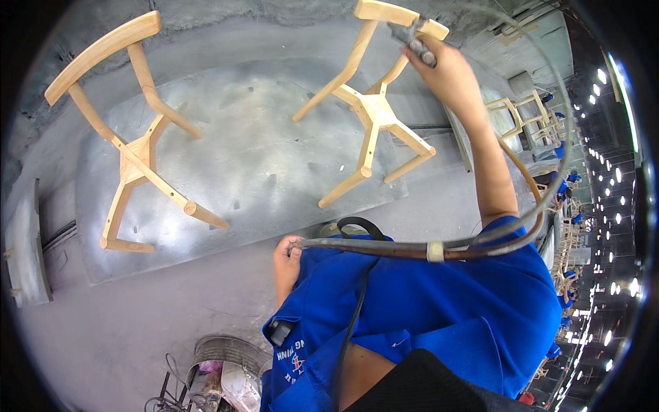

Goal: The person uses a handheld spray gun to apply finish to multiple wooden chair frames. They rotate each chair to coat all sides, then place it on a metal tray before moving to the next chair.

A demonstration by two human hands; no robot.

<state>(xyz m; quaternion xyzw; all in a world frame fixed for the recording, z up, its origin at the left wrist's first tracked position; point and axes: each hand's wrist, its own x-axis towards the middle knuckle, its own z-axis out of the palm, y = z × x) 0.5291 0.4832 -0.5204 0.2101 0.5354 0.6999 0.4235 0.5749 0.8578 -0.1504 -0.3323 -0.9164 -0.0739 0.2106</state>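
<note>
My right hand (449,74), arm reaching far out, is closed around a small metal spray gun (427,56). The gun overlaps the top rail of a pale wooden chair frame (376,108); whether it touches the wood I cannot tell. My left hand (285,259), held low in front of my body, grips a grey hose (357,244). That hose crosses my blue shirt, is bound with light tape to a brown hose (527,172), and loops up past my right arm. A second seatless chair frame (141,154) stands to the left, out of reach of both hands.
Both frames stand on a grey, stained board (247,137). A round bin (233,350) with rubbish is at the lower left, beside thin cables. A grey panel (29,247) leans at the left edge. More chairs (528,113) and people in blue are off to the right.
</note>
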